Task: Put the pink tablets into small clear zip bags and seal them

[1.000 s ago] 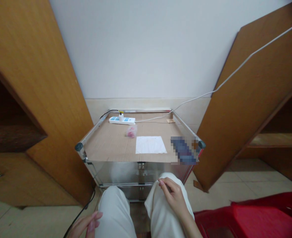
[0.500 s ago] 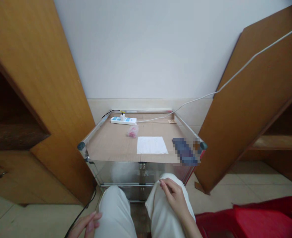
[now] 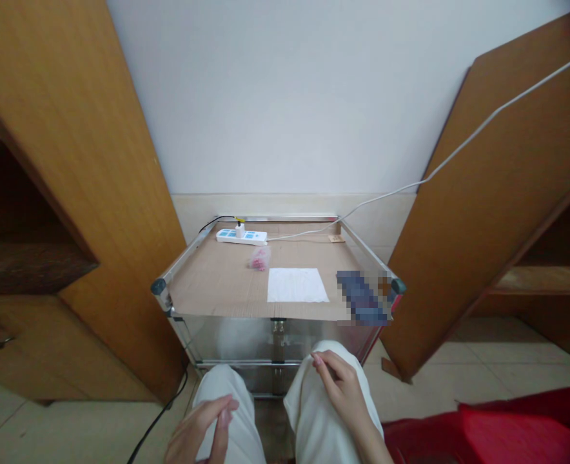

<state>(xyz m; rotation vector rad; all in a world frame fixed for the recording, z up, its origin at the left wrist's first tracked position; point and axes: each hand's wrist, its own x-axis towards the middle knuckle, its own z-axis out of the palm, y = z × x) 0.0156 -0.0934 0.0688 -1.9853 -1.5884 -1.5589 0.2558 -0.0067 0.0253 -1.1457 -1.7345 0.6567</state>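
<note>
My right hand (image 3: 339, 379) rests on the right knee of white trousers (image 3: 314, 419). Its fingers curl loosely, thumb and fingertips pressed together, and nothing shows between them. Over the left thigh is my left hand (image 3: 200, 428), its thumb and index tips meeting in a pinch with no object visible. Beyond both knees stands a metal-framed table topped with brown cardboard (image 3: 207, 283). On it lie a white sheet of paper (image 3: 297, 285), a small clear bag with pink bits (image 3: 259, 259) and a blurred-out dark flat object (image 3: 362, 298). Neither hand touches these.
A white power strip (image 3: 251, 237) with a plug in it lies at the table's back, its white cable (image 3: 382, 196) rising to the right. Wooden cabinets flank the table, left (image 3: 120, 258) and right (image 3: 459, 212). Something red (image 3: 517, 425) is at the lower right.
My left hand has moved right and slightly up, from beside the left knee to over the thigh. My right hand has stayed on the right knee.
</note>
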